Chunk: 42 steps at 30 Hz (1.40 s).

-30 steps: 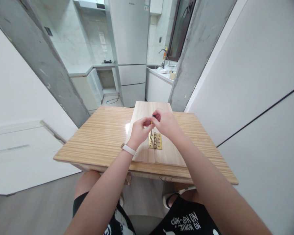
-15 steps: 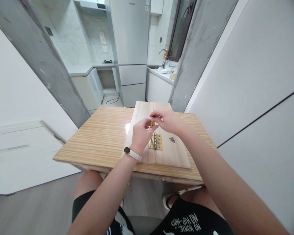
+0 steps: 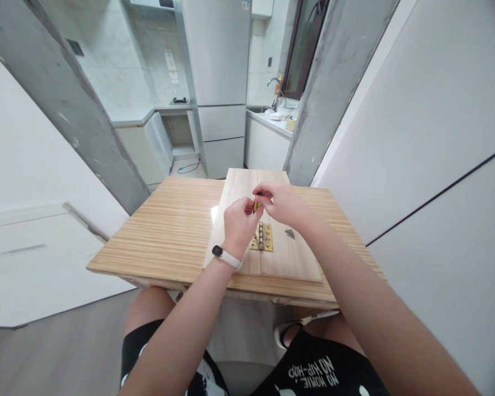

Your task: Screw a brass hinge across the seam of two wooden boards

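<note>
A brass hinge [image 3: 262,237] lies across the seam of two pale wooden boards [image 3: 289,258] on a striped wooden table [image 3: 169,231]. My left hand [image 3: 238,223], with a white watch on its wrist, rests its fingers by the hinge's left leaf. My right hand [image 3: 281,202] pinches the top of a small yellow and black screwdriver [image 3: 256,204] that stands over the hinge. Both hands meet at the tool. A few dark screws [image 3: 290,234] lie on the right board.
The table's far edge faces a kitchen doorway between two grey concrete posts [image 3: 334,71]. Behind it stand a white fridge [image 3: 220,77] and a counter with a sink [image 3: 272,113]. A white wall [image 3: 429,137] runs close along the right.
My right arm has swung leftwards, uncovering the screws on the right board. Both hands stay together at the screwdriver over the hinge, and my left hand has turned a little.
</note>
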Each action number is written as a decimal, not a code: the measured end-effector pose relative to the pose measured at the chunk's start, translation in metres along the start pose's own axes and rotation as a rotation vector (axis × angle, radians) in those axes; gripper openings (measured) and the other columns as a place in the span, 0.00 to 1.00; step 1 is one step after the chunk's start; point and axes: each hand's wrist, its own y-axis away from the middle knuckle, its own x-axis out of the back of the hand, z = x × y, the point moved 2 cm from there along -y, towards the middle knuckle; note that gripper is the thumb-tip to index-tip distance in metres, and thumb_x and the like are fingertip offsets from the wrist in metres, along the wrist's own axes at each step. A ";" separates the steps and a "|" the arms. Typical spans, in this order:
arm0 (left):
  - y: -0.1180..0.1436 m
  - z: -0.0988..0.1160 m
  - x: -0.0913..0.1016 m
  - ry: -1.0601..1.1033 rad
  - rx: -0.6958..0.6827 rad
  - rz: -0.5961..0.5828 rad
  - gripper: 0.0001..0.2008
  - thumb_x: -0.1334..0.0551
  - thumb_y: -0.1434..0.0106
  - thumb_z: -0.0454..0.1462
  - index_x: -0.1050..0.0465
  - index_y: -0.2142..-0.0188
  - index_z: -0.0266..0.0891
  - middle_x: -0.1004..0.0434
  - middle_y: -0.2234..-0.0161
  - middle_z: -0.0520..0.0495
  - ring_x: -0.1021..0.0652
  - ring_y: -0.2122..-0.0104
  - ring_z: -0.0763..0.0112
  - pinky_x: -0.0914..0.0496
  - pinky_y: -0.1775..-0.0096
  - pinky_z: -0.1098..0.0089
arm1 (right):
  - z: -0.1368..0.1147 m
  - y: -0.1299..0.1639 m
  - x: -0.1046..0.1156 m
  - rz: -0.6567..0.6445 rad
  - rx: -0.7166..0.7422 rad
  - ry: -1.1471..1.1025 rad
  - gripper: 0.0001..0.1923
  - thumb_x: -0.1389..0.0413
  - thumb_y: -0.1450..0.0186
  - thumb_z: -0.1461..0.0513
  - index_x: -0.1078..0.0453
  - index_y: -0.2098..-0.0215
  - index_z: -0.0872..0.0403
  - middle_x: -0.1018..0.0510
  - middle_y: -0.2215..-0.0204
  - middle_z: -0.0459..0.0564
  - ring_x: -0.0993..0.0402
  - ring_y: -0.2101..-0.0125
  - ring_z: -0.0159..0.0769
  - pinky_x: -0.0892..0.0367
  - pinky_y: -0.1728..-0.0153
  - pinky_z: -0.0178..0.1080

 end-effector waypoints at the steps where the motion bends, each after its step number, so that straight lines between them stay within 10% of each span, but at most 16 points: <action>1: -0.001 -0.001 0.000 0.009 -0.001 -0.009 0.10 0.32 0.35 0.40 0.27 0.71 0.42 0.21 0.71 0.48 0.23 0.69 0.66 0.28 0.64 0.66 | -0.001 0.000 0.000 0.002 -0.007 0.006 0.07 0.41 0.33 0.67 0.21 0.60 0.52 0.15 0.65 0.49 0.21 0.63 0.39 0.30 0.58 0.40; 30: -0.025 -0.020 0.008 0.271 -0.002 -0.310 0.07 0.31 0.40 0.37 0.25 0.70 0.38 0.21 0.71 0.50 0.22 0.69 0.70 0.27 0.66 0.71 | -0.019 0.016 -0.014 0.177 -0.191 0.142 0.08 0.43 0.31 0.64 0.22 0.57 0.53 0.16 0.61 0.55 0.22 0.61 0.44 0.35 0.59 0.43; 42: 0.003 0.000 0.000 0.037 0.002 -0.014 0.06 0.34 0.37 0.32 0.22 0.61 0.42 0.16 0.63 0.44 0.19 0.63 0.62 0.24 0.60 0.64 | -0.021 0.013 -0.016 0.184 -0.158 0.132 0.07 0.43 0.31 0.64 0.22 0.59 0.53 0.16 0.62 0.54 0.23 0.64 0.42 0.34 0.61 0.42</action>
